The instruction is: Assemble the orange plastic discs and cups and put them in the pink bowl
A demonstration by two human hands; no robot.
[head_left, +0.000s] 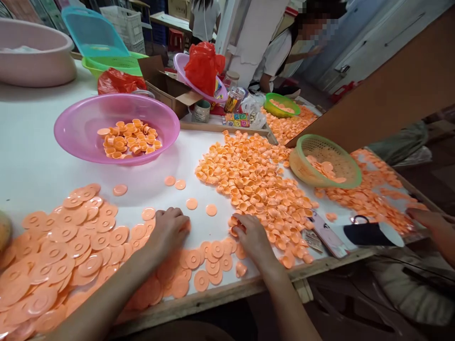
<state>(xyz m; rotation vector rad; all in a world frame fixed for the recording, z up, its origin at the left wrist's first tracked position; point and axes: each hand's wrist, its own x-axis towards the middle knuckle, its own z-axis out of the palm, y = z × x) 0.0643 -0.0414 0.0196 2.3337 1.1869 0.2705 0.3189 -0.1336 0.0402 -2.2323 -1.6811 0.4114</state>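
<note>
My left hand (169,226) is closed with its fingers curled down, and an orange edge, seemingly of a plastic saucer, shows at its fingertips. Beside it spreads a heap of flat orange toy saucers (67,232), with smaller saucers (194,259) between my hands along the table edge. My right hand (251,237) pinches a small orange toy cup (232,224) at the near left side of a big pile of such cups (256,175). A few single saucers (211,210) lie on the white table (138,189). Beyond my hands, a pink basin (74,128) holds orange cup-and-saucer pieces.
A green strainer basket (350,166) with orange discs stands at right, near a phone (329,234) and a black strap-like item (362,233). Another person's hand (426,218) reaches in from the right. Behind are a cardboard box (167,90) and a brown panel (377,80).
</note>
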